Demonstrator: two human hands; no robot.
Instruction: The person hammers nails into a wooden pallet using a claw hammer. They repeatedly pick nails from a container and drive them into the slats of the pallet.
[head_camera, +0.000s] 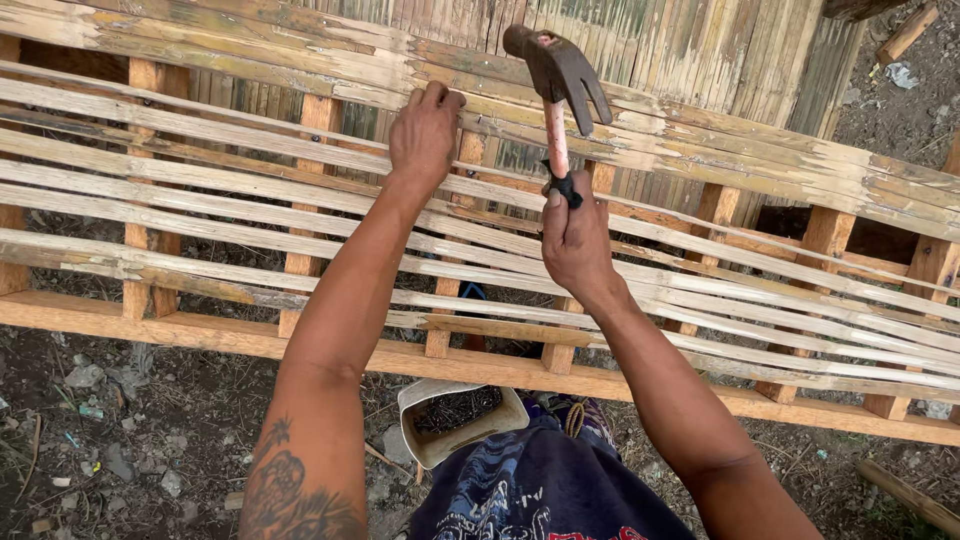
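Fingers of the right hand (575, 240) grip a claw hammer (557, 75), head raised; left hand (425, 130) fingers press narrowly on a bamboo slat (250, 140) of the wooden bench frame (150, 325).

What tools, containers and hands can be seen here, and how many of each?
Hammer, held raised in the right hand: 1
Tub of nails on the ground by the bench frame: 1
Hands: 2, the right hand and the left hand pressed on a bamboo slat
Total: 4
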